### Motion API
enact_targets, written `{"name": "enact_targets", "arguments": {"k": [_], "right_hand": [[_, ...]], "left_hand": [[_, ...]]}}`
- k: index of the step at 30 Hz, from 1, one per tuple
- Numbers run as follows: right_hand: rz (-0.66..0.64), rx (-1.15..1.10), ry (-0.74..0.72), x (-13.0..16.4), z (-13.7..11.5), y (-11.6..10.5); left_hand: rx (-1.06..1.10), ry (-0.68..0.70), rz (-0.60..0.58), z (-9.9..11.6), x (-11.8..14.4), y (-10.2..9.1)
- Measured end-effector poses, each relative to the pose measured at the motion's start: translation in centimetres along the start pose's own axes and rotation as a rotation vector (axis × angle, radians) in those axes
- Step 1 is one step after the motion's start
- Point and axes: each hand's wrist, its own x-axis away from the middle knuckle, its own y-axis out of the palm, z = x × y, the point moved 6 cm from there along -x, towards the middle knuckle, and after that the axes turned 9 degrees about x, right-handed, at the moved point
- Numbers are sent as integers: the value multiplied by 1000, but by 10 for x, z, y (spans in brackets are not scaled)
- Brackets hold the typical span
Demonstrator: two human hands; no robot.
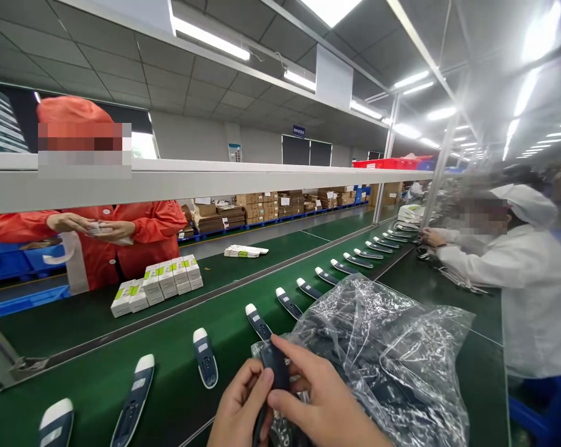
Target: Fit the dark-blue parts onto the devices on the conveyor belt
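Note:
Low in the middle of the view, a dark, smooth plastic piece (275,365), shaped like a narrow cover, is held between both hands. My left hand (243,400) pinches its near end with thumb and fingers. My right hand (320,391) grips its right side, the index finger stretched to the far end. Just beyond lies a dark blue, white-tipped elongated housing (258,321), one of a long row on the green belt. Beside my right hand a clear plastic bag (387,347) holds several dark pieces, their details blurred by the film.
White and green boxes (169,279) stand on the far belt near a person in red (122,242). Flat white cartons (246,251) lie further along. At the right, a person in white (532,285) works at the bench. A white rail (215,181) crosses overhead.

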Motion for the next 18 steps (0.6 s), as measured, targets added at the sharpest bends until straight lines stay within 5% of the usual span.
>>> {"name": "enact_targets", "arguments": {"k": [4,8,11,13,16,18], "right_hand": [[-18,238,-139,-11,2,-27],[-32,472,-163,-74,41,-61],[42,728,-66,-141,92,-93],[69,813,-21,-176,126,-108],[15,861,-4,-195,171,-113],[-11,899,-6,-190,192,-111]], "left_hand": [[-179,62,-134,26,-29,16],[-730,319,-97,47,-94,24],[-1264,311,-17,26,-144,37],[-1482,204,-117,-4,-164,50],[-1428,104,-428,-34,-173,68],[-1266,146,-481,-25,-187,69]]}}
